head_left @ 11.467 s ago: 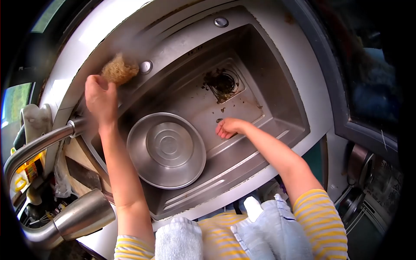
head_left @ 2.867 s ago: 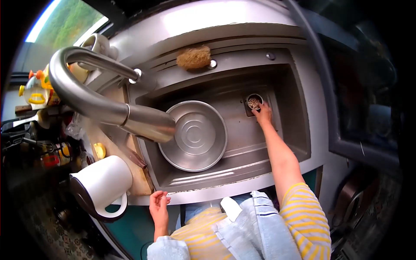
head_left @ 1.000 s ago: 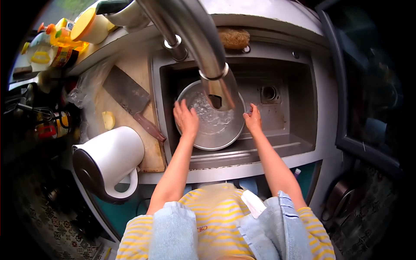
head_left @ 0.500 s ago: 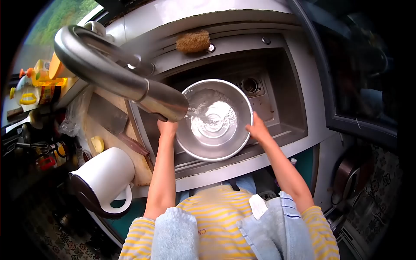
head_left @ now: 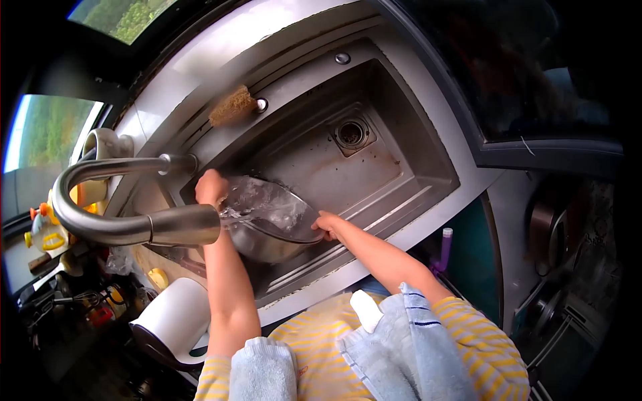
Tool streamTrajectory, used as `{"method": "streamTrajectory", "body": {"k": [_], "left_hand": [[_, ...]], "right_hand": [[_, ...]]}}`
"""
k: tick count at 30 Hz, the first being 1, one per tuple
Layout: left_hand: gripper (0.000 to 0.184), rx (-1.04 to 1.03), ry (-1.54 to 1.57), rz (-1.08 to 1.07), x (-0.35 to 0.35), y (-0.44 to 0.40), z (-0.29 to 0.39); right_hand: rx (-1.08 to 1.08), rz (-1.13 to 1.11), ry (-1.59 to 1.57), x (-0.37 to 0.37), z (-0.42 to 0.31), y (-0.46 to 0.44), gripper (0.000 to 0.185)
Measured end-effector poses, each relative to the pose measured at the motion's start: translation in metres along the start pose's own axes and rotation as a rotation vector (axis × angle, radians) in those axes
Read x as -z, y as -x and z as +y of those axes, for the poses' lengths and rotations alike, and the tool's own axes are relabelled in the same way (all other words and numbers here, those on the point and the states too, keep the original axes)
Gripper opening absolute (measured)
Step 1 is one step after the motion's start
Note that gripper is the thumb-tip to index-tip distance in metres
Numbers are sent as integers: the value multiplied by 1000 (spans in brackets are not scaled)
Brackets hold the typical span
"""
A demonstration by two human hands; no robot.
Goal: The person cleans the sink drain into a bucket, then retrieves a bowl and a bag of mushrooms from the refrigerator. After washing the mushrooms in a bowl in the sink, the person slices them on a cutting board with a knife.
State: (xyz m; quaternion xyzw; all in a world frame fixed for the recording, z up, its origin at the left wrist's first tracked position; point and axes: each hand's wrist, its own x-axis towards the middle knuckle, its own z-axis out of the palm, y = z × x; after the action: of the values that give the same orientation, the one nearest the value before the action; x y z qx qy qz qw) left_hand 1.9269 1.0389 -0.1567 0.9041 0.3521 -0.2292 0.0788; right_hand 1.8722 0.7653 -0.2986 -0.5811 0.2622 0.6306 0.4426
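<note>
A round metal basin (head_left: 264, 246) is tilted in the near left part of the steel sink (head_left: 304, 157), with water splashing inside it. My left hand (head_left: 212, 188) is closed on the basin's far left rim, though its fingertips are partly hidden. On the right side of the rim, my right hand (head_left: 326, 226) grips with bent fingers. The curved metal faucet (head_left: 180, 226) reaches over from the left, its stream running into the basin beside my left wrist. The sink's round drain (head_left: 351, 134) lies uncovered beyond the basin.
A brown scrubbing sponge (head_left: 232, 107) rests on the sink's back ledge. To the left are a white pitcher (head_left: 175, 315) and a cutting board (head_left: 152, 259) with a yellow piece (head_left: 158, 278). A dark-framed panel (head_left: 548, 157) borders the right side.
The basin has gone from nearly level to tilted and moved left and lower in view, both hands holding it. My view has turned, showing more of the sink and drain.
</note>
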Motion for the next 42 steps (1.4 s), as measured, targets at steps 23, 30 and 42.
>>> {"method": "streamTrajectory", "body": {"k": [23, 30, 42], "left_hand": [[27, -209, 542, 158, -16, 28, -50], [26, -100, 195, 6, -80, 53, -93], [36, 70, 775, 1143, 49, -11, -85]], "right_hand": [[63, 68, 163, 6, 20, 12, 61], [855, 525, 514, 21, -6, 30, 58], [1269, 863, 1029, 31, -74, 44, 42]]}}
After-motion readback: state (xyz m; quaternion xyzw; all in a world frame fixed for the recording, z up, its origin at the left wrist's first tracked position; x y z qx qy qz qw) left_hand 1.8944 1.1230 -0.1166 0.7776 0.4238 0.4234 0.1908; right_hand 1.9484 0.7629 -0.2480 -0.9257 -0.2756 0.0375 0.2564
